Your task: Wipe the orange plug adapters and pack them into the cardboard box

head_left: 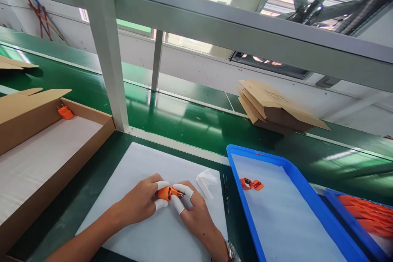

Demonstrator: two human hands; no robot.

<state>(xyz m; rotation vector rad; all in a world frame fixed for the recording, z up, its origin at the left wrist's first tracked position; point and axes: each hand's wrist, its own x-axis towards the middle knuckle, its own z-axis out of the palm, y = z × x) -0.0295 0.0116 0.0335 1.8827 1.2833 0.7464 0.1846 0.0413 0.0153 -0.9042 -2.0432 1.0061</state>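
My left hand (143, 197) pinches an orange plug housing (164, 193) between thumb and finger, above the white sheet. My right hand (196, 208) grips a smaller orange plug end with metal pins (178, 193), held up against the housing. Whether the two parts are joined I cannot tell. White covers wrap the fingertips of both hands. To the right, a blue tray (245, 208) lined with white holds an orange plug in open pieces (251, 184). Inside the cardboard box (89, 147) on the left, an orange plug (65, 112) lies in the far corner.
A crumpled white paper (207, 182) lies on the white sheet (138, 233), beside thin metal tools (226, 192). Another blue tray (340, 208) holds several orange parts (368, 213). A metal post (106, 49) rises behind the box. Folded cardboard (276, 106) rests on the green surface beyond.
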